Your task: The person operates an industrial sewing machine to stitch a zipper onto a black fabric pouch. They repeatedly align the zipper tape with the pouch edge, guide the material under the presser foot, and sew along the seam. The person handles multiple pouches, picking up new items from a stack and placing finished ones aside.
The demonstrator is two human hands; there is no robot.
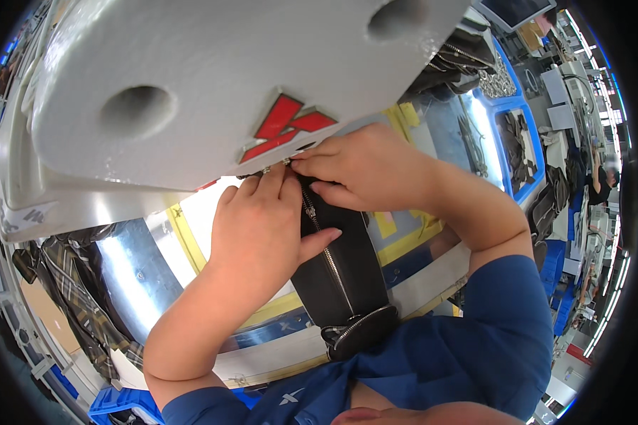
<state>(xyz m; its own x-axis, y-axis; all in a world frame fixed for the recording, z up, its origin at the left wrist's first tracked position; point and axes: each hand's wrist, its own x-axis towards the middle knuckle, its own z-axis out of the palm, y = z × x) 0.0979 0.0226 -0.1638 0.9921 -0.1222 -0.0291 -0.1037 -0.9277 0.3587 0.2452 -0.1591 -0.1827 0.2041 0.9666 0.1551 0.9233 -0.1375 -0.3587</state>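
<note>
A long black piece with a metal zipper [365,273] runs from the sewing machine head [213,64] back toward my body. My left hand [259,219] rests on its left side, fingers stretched forward and thumb spread across the zipper. From the right, my right hand [365,166] reaches in with bent fingers at the piece's far end, close to the left fingertips. A zipper slider [310,211] shows between the hands. The near end is a rounded black part with its own zipper [365,329], against my blue shirt. The machine head hides the needle area.
The grey-white machine head, with a red emblem, fills the upper left. Yellow tape strips [411,241] line the worktable. Plaid fabric [78,283] hangs at left. Blue bins [521,142] with dark pieces and metal parts stand at right. Another person [602,180] is far right.
</note>
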